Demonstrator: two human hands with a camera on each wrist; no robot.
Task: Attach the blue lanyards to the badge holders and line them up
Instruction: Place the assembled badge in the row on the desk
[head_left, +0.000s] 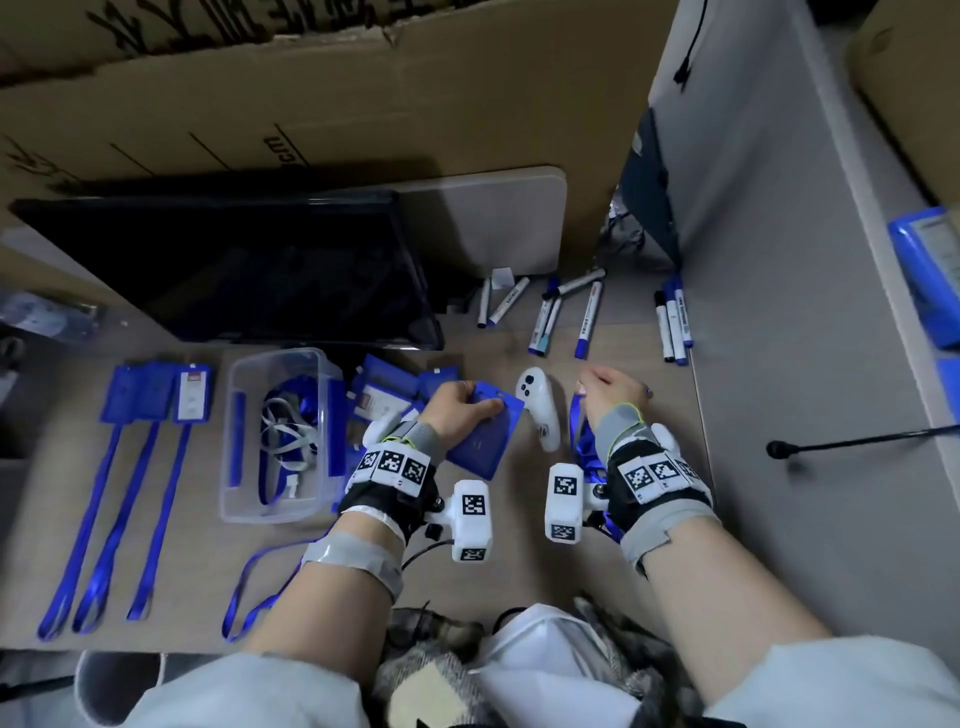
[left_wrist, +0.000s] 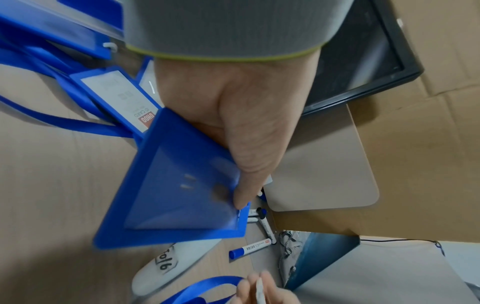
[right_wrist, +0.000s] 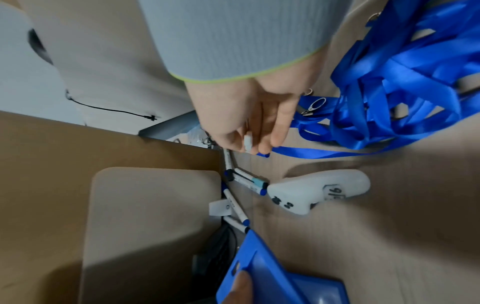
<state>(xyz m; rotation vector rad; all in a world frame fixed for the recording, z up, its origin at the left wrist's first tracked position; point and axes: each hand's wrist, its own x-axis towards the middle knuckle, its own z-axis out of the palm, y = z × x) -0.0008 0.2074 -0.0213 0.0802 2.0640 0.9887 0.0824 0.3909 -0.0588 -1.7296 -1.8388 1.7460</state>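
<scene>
My left hand (head_left: 462, 410) grips a blue badge holder (head_left: 485, 434) above the table, thumb (left_wrist: 249, 181) pressed on its clear front near the slot edge (left_wrist: 182, 185). My right hand (head_left: 610, 387) pinches the end of a blue lanyard (right_wrist: 311, 153) between its fingertips (right_wrist: 262, 144), with a white clip piece showing there. That strap trails back to a tangled pile of blue lanyards (right_wrist: 405, 82) under the right wrist (head_left: 584, 441). Three finished badges with lanyards (head_left: 156, 400) lie in a row at the left. Loose badge holders (head_left: 387, 389) are heaped behind my left hand.
A clear plastic bin (head_left: 278, 436) with lanyards and cables stands left of my left hand. A white controller (head_left: 540, 410) lies between the hands. Several markers (head_left: 566, 312) are scattered at the back right. A black monitor (head_left: 234, 270) and cardboard boxes (head_left: 311, 104) close off the back.
</scene>
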